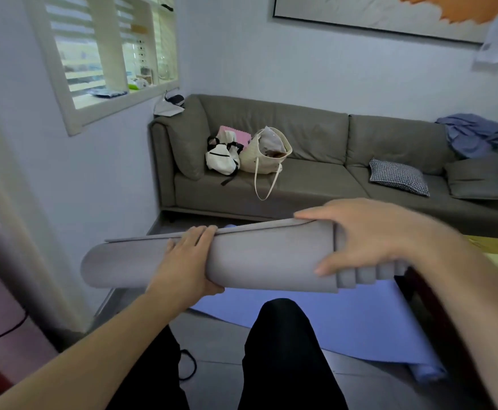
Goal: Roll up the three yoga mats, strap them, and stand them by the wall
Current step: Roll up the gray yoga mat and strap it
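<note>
Grey floor tiles (221, 335) and a pale wall (109, 179) form the setting, with a grey sofa (315, 173) beyond both hands carrying two bags (247, 155) and a checked cushion (398, 176). A rolled grey mat (265, 258) is held level in the air above the person's dark-trousered knees (283, 335). The left hand (187, 261) grasps the roll near its middle, fingers curled over the top edge and thumb underneath. The right hand (369, 235) grasps the roll towards its right end, fingers over the top holding down the loose outer flap, thumb across the near face. At that end the inner layers stick out in steps, so the roll is uneven and telescoped. No strap is visible on it. Below the hands a blue mat (360, 318) lies flat on the floor, with a rolled portion at its near right corner; a third mat cannot be identified. Judged from its look, the grey mat is light foam: soft, compressible, and inclined to spring open when pressure on the flap is released. Its matt surface should give good grip. Recommended hold: keep one hand across the flap seam at all times, and place the other hand around the body of the roll. Square the stepped end before strapping, or the roll will probably stand poorly against the wall.
</note>
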Available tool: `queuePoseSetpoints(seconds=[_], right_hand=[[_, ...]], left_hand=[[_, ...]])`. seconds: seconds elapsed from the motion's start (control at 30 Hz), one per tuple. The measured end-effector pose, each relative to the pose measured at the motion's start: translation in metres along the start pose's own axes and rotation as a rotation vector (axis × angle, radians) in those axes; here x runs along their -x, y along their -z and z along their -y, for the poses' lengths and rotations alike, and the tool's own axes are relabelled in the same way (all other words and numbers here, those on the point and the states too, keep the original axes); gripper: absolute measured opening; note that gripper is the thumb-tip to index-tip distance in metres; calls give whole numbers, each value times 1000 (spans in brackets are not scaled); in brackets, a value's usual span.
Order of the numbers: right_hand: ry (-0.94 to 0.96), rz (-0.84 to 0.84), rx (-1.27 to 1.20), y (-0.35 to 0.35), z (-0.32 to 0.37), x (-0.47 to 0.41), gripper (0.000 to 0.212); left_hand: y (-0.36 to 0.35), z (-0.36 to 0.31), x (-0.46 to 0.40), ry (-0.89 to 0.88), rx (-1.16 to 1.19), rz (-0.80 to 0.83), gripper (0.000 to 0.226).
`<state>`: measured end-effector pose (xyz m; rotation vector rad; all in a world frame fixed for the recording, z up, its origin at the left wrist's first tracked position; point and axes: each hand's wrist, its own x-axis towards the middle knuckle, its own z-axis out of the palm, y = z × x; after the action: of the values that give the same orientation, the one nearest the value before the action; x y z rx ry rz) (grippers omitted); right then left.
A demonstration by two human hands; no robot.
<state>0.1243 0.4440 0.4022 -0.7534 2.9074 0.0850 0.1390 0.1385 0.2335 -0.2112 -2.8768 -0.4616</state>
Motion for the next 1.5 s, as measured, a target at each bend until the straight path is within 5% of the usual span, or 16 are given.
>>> queuePoseSetpoints(seconds=[0.1,0.27,0.4,0.5,0.67,1.0,1.5], right_hand=[[25,28,-249,23,-25,24,101],[94,-151,-377,9,-33,24,89],[121,-220,-419,7,-24,18,77],[129,-253,-399,9,-11,10,73],[74,-254,-366,21,12,-3,73],[-23,-171,-89,-14,77,-74,65],[-66,38,-17,-136,94,-201,33]], left_hand=[[5,3,-1,2,119,-27,125],[-2,2,-5,-11,250,46,126],[-12,8,-2,-12,307,63,105],[-19,9,-3,-12,271,64,101],[-26,4,0,-28,310,78,130],[-63,-8,-7,25,476,114,128],[-139,28,-44,145,603,176,114]])
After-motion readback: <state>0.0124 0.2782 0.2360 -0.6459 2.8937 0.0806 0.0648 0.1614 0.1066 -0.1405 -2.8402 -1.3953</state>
